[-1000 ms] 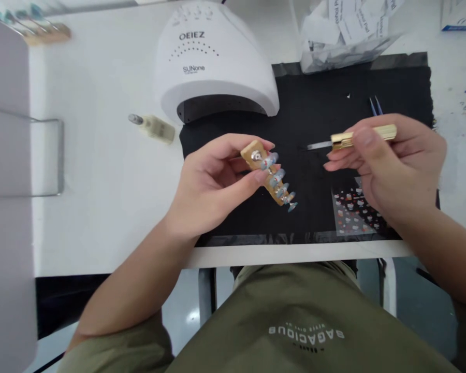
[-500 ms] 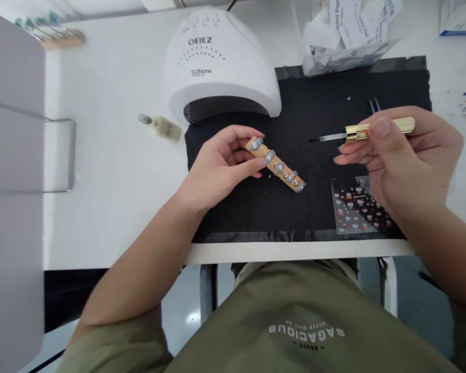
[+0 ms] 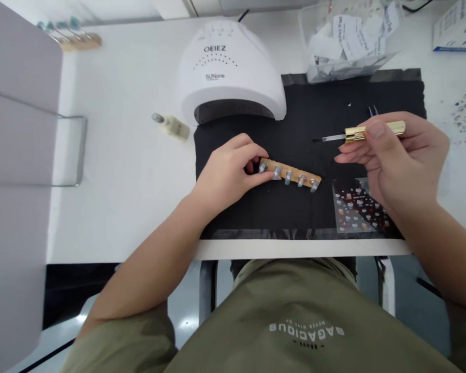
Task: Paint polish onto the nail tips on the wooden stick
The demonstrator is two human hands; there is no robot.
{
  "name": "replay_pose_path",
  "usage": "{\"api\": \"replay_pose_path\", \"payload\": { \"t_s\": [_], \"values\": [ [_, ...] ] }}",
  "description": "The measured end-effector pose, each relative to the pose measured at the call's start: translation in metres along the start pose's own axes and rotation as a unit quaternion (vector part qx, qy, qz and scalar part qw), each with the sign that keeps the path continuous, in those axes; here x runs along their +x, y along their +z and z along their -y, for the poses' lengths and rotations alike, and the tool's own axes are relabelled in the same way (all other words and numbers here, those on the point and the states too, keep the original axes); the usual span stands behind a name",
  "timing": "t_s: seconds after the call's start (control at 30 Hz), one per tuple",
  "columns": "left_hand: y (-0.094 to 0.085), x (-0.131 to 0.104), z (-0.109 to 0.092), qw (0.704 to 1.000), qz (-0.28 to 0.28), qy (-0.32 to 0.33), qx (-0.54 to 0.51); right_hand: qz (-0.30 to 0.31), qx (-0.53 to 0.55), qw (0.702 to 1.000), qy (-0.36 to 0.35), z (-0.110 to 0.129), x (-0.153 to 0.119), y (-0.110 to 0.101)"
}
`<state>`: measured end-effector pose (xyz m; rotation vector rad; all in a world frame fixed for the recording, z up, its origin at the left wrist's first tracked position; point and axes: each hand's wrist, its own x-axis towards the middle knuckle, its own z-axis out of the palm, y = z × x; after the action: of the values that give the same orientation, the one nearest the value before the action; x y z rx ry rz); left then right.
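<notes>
A: Head view, looking down: left hand (image 3: pixel 227 173) pinching the near end of the wooden nail strip (image 3: pixel 291 174), fingers (image 3: pixel 262 176) closed on it, strip flat on the black mat (image 3: pixel 306 119) over the worktop (image 3: pixel 128 155).

B: Long axis running left to right, slightly down toward the right. Free end pointing at the right hand (image 3: pixel 396 160).

A: Right-hand fingers pressed around the gold brush handle (image 3: pixel 375 131), bristle tip aimed left, above and apart from the strip.

B: Left hand nearer, already touching. Nail lamp (image 3: pixel 231 72) behind, sticker sheet (image 3: pixel 353 207) just beside the right wrist.
</notes>
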<state>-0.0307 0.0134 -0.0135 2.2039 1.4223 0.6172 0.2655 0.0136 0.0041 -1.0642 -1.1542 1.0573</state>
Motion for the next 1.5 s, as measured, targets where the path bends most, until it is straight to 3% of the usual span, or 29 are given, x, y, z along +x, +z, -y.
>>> {"api": "replay_pose_path", "payload": {
  "t_s": [0.17,0.33,0.5,0.57,0.63,0.67,0.73,0.83,0.97,1.1,1.5],
  "values": [
    [-0.005,-0.002,0.001,0.999,0.028,0.027,0.014,-0.012,-0.006,1.000,0.007,-0.002,0.000,-0.001],
    [-0.015,-0.007,0.002,0.998,0.065,0.012,0.008,-0.023,-0.005,1.000,0.007,-0.004,0.002,-0.003],
    [-0.051,-0.024,0.002,0.995,0.078,0.000,-0.061,-0.049,0.002,0.999,-0.003,-0.005,0.006,-0.004],
    [-0.071,-0.031,0.001,0.996,0.004,-0.013,-0.087,-0.057,0.005,0.998,-0.005,-0.005,0.006,-0.004],
    [-0.089,-0.035,0.001,0.986,-0.147,-0.064,-0.037,-0.062,0.005,0.998,-0.007,-0.006,0.006,-0.004],
    [-0.095,-0.036,0.003,0.971,-0.213,-0.107,0.002,-0.065,0.006,0.998,-0.008,-0.006,0.006,-0.004],
    [-0.104,-0.034,0.010,0.935,-0.268,-0.222,0.072,-0.068,0.005,0.998,-0.010,-0.006,0.006,-0.005],
    [-0.105,-0.027,0.029,0.906,-0.198,-0.353,0.121,-0.067,-0.002,0.998,-0.011,-0.006,0.005,-0.005],
    [-0.094,-0.018,0.048,0.920,-0.113,-0.364,0.093,-0.062,-0.005,0.998,-0.013,-0.005,0.005,-0.006],
    [-0.085,-0.012,0.048,0.924,-0.125,-0.353,0.081,-0.061,-0.006,0.998,-0.023,-0.005,0.005,-0.007],
    [-0.083,-0.007,0.048,0.918,-0.136,-0.366,0.074,-0.033,-0.009,0.999,-0.033,0.006,-0.002,-0.007]
  ]
}}
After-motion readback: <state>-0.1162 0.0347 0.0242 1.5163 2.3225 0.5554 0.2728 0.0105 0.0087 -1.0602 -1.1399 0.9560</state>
